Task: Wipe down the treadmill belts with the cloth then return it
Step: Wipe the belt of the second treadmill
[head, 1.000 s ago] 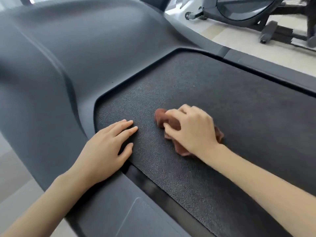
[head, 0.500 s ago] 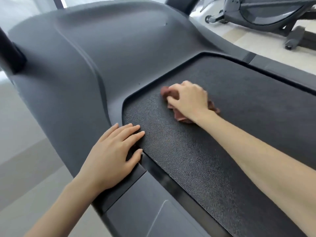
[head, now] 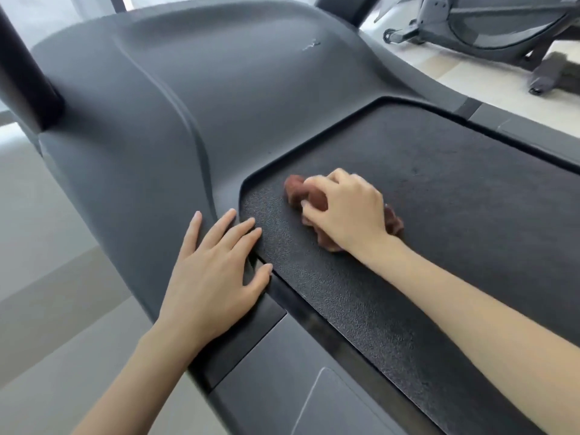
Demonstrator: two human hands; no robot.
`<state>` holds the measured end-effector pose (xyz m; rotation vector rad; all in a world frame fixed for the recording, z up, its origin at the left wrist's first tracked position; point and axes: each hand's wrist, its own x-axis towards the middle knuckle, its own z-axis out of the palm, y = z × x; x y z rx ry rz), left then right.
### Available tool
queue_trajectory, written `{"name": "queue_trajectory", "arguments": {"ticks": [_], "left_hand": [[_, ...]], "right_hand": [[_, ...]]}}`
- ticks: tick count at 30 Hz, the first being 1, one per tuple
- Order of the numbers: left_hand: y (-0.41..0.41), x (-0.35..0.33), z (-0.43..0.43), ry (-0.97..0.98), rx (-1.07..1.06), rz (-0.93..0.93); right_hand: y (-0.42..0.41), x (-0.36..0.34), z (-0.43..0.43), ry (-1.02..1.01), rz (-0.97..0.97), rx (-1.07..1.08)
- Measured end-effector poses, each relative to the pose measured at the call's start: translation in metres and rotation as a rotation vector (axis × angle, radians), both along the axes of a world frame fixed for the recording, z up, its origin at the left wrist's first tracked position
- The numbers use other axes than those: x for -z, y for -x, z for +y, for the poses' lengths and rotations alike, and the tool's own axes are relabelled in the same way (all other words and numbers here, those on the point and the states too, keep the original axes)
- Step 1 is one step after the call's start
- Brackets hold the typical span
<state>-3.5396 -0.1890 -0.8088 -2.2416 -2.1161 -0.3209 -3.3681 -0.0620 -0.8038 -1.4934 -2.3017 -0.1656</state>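
Wiping the front corner of the treadmill belt point(head: 445, 221) with a crumpled brown cloth point(head: 299, 192).

Nearest, bracing with the left hand point(head: 210, 277) laid flat, palm down, across the grey side rail point(head: 270, 390) and the belt's edge: fingers point(head: 230, 229) straight and slightly spread, tips touching the textured belt and the foot of the motor cover point(head: 188, 105), holding nothing. Just beyond, gripping the cloth with the right hand point(head: 348, 211): fingers point(head: 318, 183) curled down over the bunched fabric, pressing it onto the belt near the rounded corner, cloth edges poking out ahead of the fingertips and beside the wrist. Farthest, past the cover on the pale floor point(head: 470, 73), the base of another exercise machine point(head: 489, 29), well apart from both hands.
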Motion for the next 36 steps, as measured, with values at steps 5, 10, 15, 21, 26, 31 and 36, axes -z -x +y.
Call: {"name": "queue_trajectory", "arguments": {"ticks": [5,10,15,21,26,31,36], "left_hand": [[0.001,0.000,0.001,0.020,0.019,0.002],[-0.002,0.003,0.001,0.025,0.014,0.034],[-0.004,0.001,0.001,0.025,0.019,0.028],[-0.004,0.000,0.000,0.053,0.028,0.015],[-0.003,-0.001,-0.001,0.046,0.029,0.006],[-0.001,0.000,-0.001,0.017,0.016,-0.033],[0.002,-0.004,-0.014,0.005,-0.016,-0.140]], "right_hand": [[-0.087,0.001,-0.093,0.010,0.045,-0.444],[-0.152,-0.010,-0.021,0.051,0.045,0.111],[-0.115,-0.008,0.029,0.040,0.010,0.423],[-0.064,0.001,-0.068,-0.038,0.021,-0.072],[-0.096,-0.011,-0.079,0.092,0.057,-0.279],[-0.058,-0.011,-0.035,0.080,-0.065,0.112],[-0.052,-0.006,-0.084,0.012,0.047,-0.056]]}}
